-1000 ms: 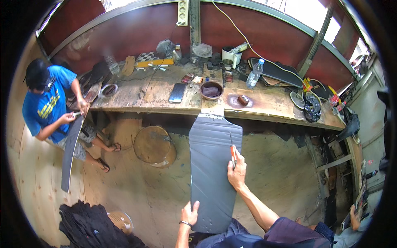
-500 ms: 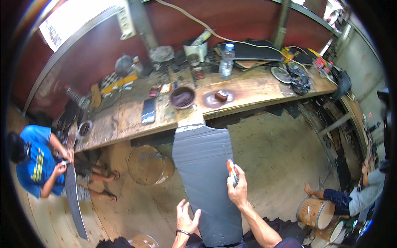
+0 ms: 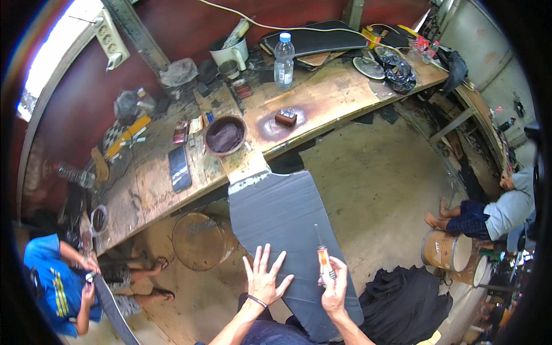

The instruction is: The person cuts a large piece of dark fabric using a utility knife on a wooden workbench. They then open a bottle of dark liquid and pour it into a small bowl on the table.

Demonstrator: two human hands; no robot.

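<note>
A long dark grey panel (image 3: 282,201) slopes from a wooden piece (image 3: 247,164) at the bench edge down toward my lap. My left hand (image 3: 265,279) rests on the panel's left side, open with the fingers spread. On the right side of the panel, my right hand (image 3: 334,290) is closed round the handle of an orange-handled screwdriver (image 3: 323,256). Its thin metal shaft points away from me, over the panel. Whether the tip touches the surface, I cannot tell. A dark band circles my left wrist.
The wooden bench (image 3: 155,167) holds a brown bowl (image 3: 225,135), a phone (image 3: 179,168), a water bottle (image 3: 284,62) and a small brown block (image 3: 286,117). A co-worker in blue (image 3: 49,282) sits at left, another person (image 3: 506,204) at right. Drum (image 3: 201,241) and black cloth (image 3: 405,305) flank me.
My left hand has gone from beside the panel's near left edge onto its surface. The view has turned, and my right hand with the screwdriver sits lower in the picture.
</note>
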